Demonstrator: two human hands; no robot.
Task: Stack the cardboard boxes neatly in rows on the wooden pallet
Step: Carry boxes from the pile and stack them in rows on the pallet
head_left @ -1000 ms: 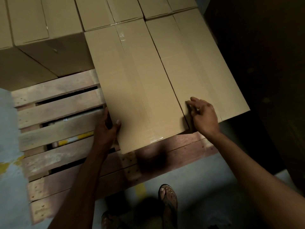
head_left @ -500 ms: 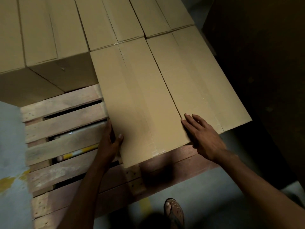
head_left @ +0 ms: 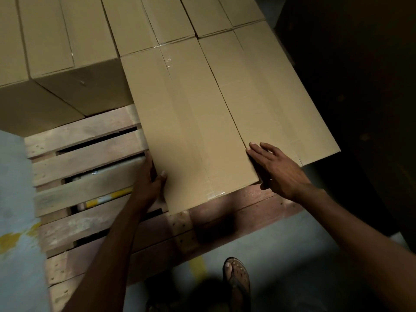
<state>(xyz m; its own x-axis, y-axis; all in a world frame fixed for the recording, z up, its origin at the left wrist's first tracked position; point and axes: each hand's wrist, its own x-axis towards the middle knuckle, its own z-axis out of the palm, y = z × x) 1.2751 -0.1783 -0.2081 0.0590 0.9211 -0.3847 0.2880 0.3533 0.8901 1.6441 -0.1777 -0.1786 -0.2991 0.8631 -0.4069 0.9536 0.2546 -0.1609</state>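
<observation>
Box (head_left: 189,131) sits on the pallet (head_left: 90,158) beside its neighbour (head_left: 270,104), left hand (head_left: 148,183) gripping its side edge, right hand (head_left: 279,170) flat, fingers released, squaring the row.

The fingers of the left hand (head_left: 150,181) vanish behind the side wall of the near tan taped cardboard box (head_left: 186,131). The farther rows of tan cardboard boxes (head_left: 90,30) run off the top edge. The slatted wooden pallet (head_left: 90,154) lies mostly beneath them. Something yellow and white (head_left: 108,198) between the slats is unclear. The right side is too dark to read.
</observation>
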